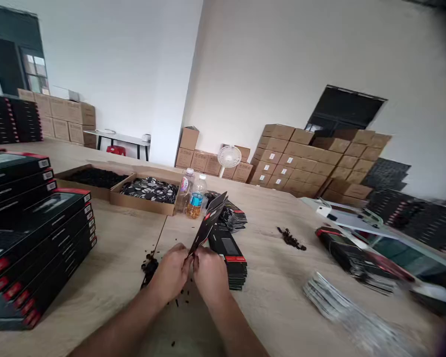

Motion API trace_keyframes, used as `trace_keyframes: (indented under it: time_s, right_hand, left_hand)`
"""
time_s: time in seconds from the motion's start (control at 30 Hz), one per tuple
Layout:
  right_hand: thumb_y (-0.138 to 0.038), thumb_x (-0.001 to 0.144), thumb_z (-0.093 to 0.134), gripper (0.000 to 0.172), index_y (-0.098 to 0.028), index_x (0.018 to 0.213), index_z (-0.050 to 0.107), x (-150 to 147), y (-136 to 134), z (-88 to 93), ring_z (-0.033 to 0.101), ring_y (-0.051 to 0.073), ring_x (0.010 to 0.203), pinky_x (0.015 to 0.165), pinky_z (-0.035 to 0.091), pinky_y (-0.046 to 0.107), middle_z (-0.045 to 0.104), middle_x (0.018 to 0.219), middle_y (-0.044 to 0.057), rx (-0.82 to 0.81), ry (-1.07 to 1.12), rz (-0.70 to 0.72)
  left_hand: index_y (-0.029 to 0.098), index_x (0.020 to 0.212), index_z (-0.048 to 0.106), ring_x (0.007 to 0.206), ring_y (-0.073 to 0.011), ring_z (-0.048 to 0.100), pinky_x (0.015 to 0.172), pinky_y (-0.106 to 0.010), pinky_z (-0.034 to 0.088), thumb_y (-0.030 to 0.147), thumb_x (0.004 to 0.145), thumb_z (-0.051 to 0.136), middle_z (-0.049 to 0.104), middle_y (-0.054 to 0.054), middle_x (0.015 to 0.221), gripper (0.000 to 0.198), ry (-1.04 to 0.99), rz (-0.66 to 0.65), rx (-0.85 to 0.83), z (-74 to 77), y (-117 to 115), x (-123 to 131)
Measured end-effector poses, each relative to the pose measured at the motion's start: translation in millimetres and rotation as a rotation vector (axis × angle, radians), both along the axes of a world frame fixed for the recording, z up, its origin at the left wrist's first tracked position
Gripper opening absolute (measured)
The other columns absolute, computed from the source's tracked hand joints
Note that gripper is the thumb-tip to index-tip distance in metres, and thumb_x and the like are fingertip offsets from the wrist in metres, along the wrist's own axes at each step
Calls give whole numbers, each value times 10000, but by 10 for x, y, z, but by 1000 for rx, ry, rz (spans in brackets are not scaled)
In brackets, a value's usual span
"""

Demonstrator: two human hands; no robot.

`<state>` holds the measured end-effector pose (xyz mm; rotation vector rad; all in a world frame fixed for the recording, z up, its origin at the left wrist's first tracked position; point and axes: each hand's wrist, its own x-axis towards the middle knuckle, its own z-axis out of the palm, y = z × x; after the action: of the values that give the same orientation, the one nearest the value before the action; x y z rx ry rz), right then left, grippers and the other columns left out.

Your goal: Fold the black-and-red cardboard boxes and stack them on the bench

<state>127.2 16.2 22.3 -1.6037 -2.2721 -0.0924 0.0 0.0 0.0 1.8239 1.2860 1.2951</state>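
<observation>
So my left hand (174, 265) and right hand (211, 270) are knuckle to knuckle here, both closed in a tight pinch on the lower end of a black card pack (205, 225). It's up off the desk (267, 282), roughly centred between the side edges of my view, and it leans with its top toward the far edge and a bit right. My fingertips are hidden, so I can't tell exactly what's between them.

What I'd say works: pinch low and evenly with both hands — if one side pulls harder, I reckon the card will crease or twist. Thin card like this probably bends easily, so small thumb moves beat big yanks. I'd also tip the top away from the stack of black packs (228, 248) just right of my hand, since an elbow-out move could knock it askew.

Watch the dark scraps (148, 270) by my left hand too; loose bits could end up stuck in the card. The two bottles (191, 196) sit farther toward the far edge, beside the carton tray (141, 202) — worth not swinging the pack that way.
</observation>
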Motion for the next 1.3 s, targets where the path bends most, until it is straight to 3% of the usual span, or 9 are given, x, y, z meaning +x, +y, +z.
trace_keyframes:
  time_s: [0.3, 0.5, 0.7, 0.77, 0.83, 0.93, 1.0, 1.1, 1.3]
  right_hand:
    - [-173, 863, 517, 139, -204, 785, 627, 41, 104, -179, 611, 162, 652, 639, 437, 248, 675, 727, 18, -67, 627, 283]
    - [-490, 817, 638, 306, -204, 922, 613, 229, 266, -82, 538, 172, 732, 709, 450, 285, 616, 816, 16, 62, 1044, 62]
    - [-561, 780, 648, 384, -205, 677, 551, 191, 114, -33, 462, 111, 479, 495, 346, 236, 507, 549, -56, -713, 1059, 326]
    - [-547, 790, 641, 382, -199, 655, 559, 154, 36, 11, 491, 116, 474, 497, 350, 239, 550, 546, -41, -808, 953, 383]
    - [-516, 794, 647, 404, -195, 573, 537, 146, -8, 79, 480, 116, 476, 501, 344, 245, 545, 519, -32, -684, 871, 355]
    - [-434, 798, 658, 315, -198, 610, 569, 193, -5, 183, 481, 126, 546, 545, 365, 255, 552, 566, -26, -292, 963, 258]
    - [-359, 796, 652, 173, -209, 882, 643, 237, 20, 221, 542, 155, 655, 610, 411, 267, 606, 690, -13, -175, 1093, 263]
    - [-268, 742, 673, 407, -241, 1140, 593, 287, 55, 222, 569, 164, 696, 650, 444, 281, 615, 759, -18, -261, 1206, 294]
    - [-402, 761, 700, 222, -202, 843, 650, 428, 145, 249, 272, 39, 422, 407, 168, 201, 473, 630, -68, -513, 1508, 292]
  left_hand:
    - [169, 766, 678, 692, -182, 538, 679, -304, 414, 263, 812, 526, 616, -29, 712, 185, -244, -18, -157, 33, 57, -147]
    - [133, 840, 737, 643, -188, 625, 613, -289, 473, 320, 728, 629, 719, -46, 711, 244, -483, -158, -319, 152, 21, -147]
    - [106, 990, 722, 723, -264, 702, 689, -375, 540, 455, 742, 634, 765, -114, 828, 437, -998, -360, -619, 344, -98, -284]
    - [96, 1065, 698, 777, -281, 716, 707, -391, 552, 502, 788, 571, 764, -135, 876, 508, -1189, -439, -701, 383, -108, -343]
    - [108, 1121, 673, 831, -274, 721, 734, -374, 558, 502, 818, 564, 762, -129, 906, 509, -1259, -431, -724, 400, -106, -358]
    - [108, 1087, 676, 798, -261, 721, 694, -344, 561, 565, 805, 604, 753, -124, 857, 541, -1186, -393, -833, 381, -103, -292]
    - [109, 1045, 684, 779, -249, 712, 664, -336, 559, 601, 778, 634, 743, -125, 865, 562, -1083, -429, -885, 343, -114, -217]
    - [122, 976, 696, 768, -224, 691, 645, -331, 555, 617, 744, 669, 730, -123, 910, 547, -966, -446, -925, 275, -157, -124]
    - [141, 849, 674, 639, -195, 667, 545, -287, 523, 526, 668, 771, 721, -92, 769, 437, -801, -416, -948, 237, -212, -100]
